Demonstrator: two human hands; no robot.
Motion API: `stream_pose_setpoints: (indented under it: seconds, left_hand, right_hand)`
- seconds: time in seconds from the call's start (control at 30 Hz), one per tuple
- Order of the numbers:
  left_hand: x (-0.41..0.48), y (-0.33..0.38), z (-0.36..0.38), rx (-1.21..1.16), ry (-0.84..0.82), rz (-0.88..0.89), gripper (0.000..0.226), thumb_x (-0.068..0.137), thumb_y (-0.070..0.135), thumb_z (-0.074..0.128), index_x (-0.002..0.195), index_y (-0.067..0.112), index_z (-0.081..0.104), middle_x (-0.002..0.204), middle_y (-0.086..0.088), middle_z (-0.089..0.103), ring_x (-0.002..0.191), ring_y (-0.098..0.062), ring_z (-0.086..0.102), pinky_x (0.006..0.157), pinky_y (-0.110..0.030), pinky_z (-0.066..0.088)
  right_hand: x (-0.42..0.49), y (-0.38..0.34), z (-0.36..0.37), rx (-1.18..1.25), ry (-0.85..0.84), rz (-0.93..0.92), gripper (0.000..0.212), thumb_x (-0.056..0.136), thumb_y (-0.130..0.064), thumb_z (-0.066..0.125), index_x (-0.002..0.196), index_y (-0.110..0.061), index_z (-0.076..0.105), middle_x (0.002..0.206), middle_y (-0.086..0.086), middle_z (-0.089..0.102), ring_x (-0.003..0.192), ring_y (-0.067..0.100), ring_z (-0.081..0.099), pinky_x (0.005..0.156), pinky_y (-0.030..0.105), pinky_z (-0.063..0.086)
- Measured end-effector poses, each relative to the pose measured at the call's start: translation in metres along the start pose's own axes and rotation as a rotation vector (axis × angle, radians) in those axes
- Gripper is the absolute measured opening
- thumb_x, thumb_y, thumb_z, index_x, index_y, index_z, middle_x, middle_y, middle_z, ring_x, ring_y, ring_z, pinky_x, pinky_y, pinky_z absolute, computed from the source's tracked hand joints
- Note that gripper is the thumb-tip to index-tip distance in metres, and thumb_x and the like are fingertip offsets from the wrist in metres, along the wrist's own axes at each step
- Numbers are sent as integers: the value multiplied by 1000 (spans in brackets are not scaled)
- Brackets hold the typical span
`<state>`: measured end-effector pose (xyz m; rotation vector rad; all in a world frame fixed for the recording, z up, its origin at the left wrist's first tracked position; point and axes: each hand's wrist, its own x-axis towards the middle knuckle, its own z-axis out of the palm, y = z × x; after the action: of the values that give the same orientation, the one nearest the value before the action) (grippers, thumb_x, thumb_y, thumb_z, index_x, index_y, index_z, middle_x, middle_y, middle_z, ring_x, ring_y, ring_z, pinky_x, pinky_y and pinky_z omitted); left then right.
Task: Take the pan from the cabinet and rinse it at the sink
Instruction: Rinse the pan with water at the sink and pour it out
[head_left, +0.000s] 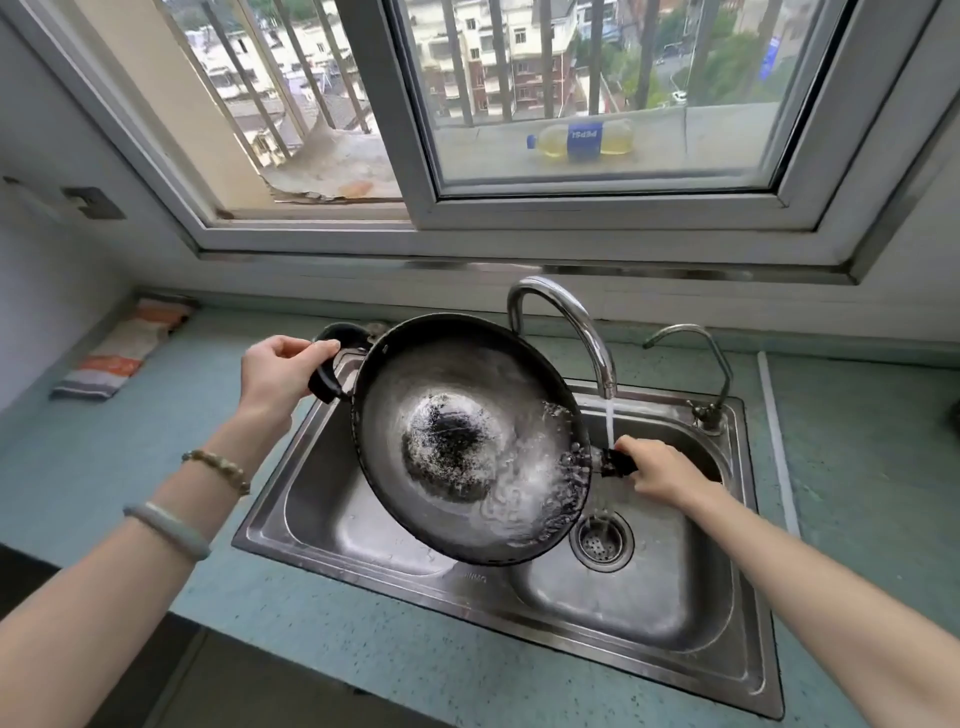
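A round black two-handled pan (447, 410) hangs tilted over the steel sink (519, 603), its right rim lower. My left hand (283, 369) grips the black loop handle at the pan's upper left. My right hand (657, 473) holds the small black handle at the pan's right edge. Water runs from the tall curved tap (571, 322) in a thin stream just past the right rim. It pools and froths in the pan's lower right and spills toward the drain (602, 540).
A second, smaller tap (706, 374) stands at the sink's back right corner. A folded cloth (124, 348) lies on the teal counter (862, 467) at the far left. The window sill runs close behind the taps, with a bottle (582, 140) outside.
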<state>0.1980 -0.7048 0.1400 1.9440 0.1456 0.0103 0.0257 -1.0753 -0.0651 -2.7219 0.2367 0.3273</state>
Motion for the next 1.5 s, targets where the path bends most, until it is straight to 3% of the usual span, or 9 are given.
stream_pose_setpoints:
  seconds: [0.17, 0.3, 0.57, 0.7, 0.93, 1.1, 1.3, 1.37, 1.5]
  left_hand:
    - [-7, 7, -4, -2, -3, 19, 33, 63, 29, 80, 80, 9, 59, 80, -23, 62, 68, -32, 60, 72, -53, 55]
    - [-17, 10, -6, -12, 32, 30, 28, 67, 25, 81, 78, 11, 59, 76, -14, 61, 69, -29, 60, 75, -53, 54]
    - [-35, 25, 12, -20, 31, 74, 27, 70, 20, 80, 71, 16, 53, 70, -3, 57, 66, -21, 56, 69, -38, 50]
    - [-41, 35, 23, 13, 7, 99, 31, 67, 24, 82, 70, 17, 52, 70, -1, 57, 65, -20, 55, 59, -30, 46]
    - [-56, 60, 36, 42, -27, 151, 34, 60, 31, 83, 69, 18, 52, 68, 0, 58, 64, -18, 57, 68, -37, 50]
    - [-68, 82, 50, 46, -49, 201, 34, 67, 25, 82, 72, 16, 50, 65, 1, 55, 46, -3, 56, 47, -21, 48]
    - [-72, 89, 58, 54, -44, 203, 36, 68, 25, 82, 70, 16, 47, 67, -1, 51, 54, -13, 53, 39, -15, 42]
    - [-71, 84, 58, 62, -40, 204, 35, 68, 25, 82, 69, 16, 48, 66, 0, 51, 55, -13, 54, 41, -17, 44]
    - [-59, 67, 44, 57, -14, 141, 32, 64, 32, 81, 69, 16, 54, 67, -1, 56, 62, -17, 56, 64, -33, 52]
  right_hand:
    - [9, 0, 9, 24, 12, -10, 30, 73, -6, 55, 102, -13, 50, 107, 8, 63, 104, 31, 58, 75, 38, 47]
    - [19, 2, 10, 50, 18, -15, 33, 70, -11, 61, 101, -15, 52, 108, 6, 64, 104, 30, 59, 75, 39, 49]
    - [19, 7, 10, 72, -10, -17, 31, 68, -4, 62, 95, -12, 49, 101, 9, 62, 99, 31, 59, 74, 38, 46]
    - [16, 14, 10, 89, -18, 3, 37, 67, 0, 58, 102, -8, 50, 105, 11, 62, 101, 32, 59, 75, 37, 45]
    - [9, 12, 13, 129, -15, 15, 26, 72, -1, 54, 91, -14, 43, 98, 12, 63, 93, 33, 59, 67, 35, 39]
    - [6, 7, 20, 169, -35, 2, 30, 70, 1, 52, 88, -19, 40, 96, 12, 63, 90, 32, 59, 65, 35, 40]
    - [5, 9, 20, 176, -70, -7, 31, 67, 1, 51, 90, -16, 42, 94, 11, 63, 90, 32, 60, 64, 35, 41]
    - [4, 14, 16, 174, -79, -7, 37, 65, 0, 52, 98, -16, 47, 98, 9, 64, 94, 30, 60, 70, 37, 46]
    - [5, 22, -10, 110, -82, -23, 43, 67, -7, 63, 110, -14, 58, 108, 10, 66, 103, 27, 61, 80, 35, 48]
